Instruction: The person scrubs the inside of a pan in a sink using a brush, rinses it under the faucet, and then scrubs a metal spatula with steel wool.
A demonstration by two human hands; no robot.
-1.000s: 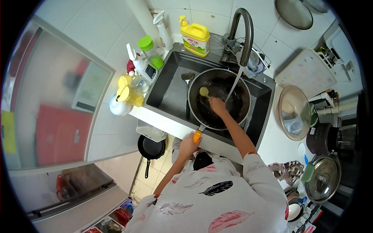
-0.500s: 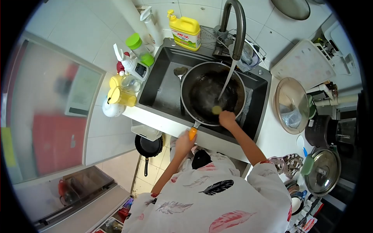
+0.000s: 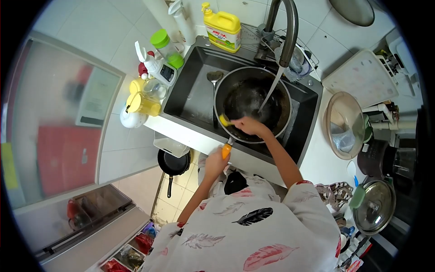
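Note:
A dark wok (image 3: 240,93) rests in the black sink (image 3: 188,97), with water from the faucet (image 3: 290,43) running into it. My left hand (image 3: 215,165) is closed around the wok's orange handle (image 3: 226,150) at the front edge. Over the near side of the wok, my right hand (image 3: 248,125) grips a small yellow scrubber (image 3: 224,120) against the left inner wall. Its exact kind is hard to make out. A metal turner (image 3: 215,78) leans in the sink, left of the wok.
Bottles, including a yellow detergent jug (image 3: 222,31) and a white spray bottle (image 3: 161,70), line the sink's back and left. To the right stand a plastic basin (image 3: 333,113) and a glass lid (image 3: 375,206). A small frying pan (image 3: 174,163) sits low at left.
My right hand has moved left with the yellow scrubber, from the wok's near bottom to its left wall. My left hand still holds the handle. The view has shifted slightly.

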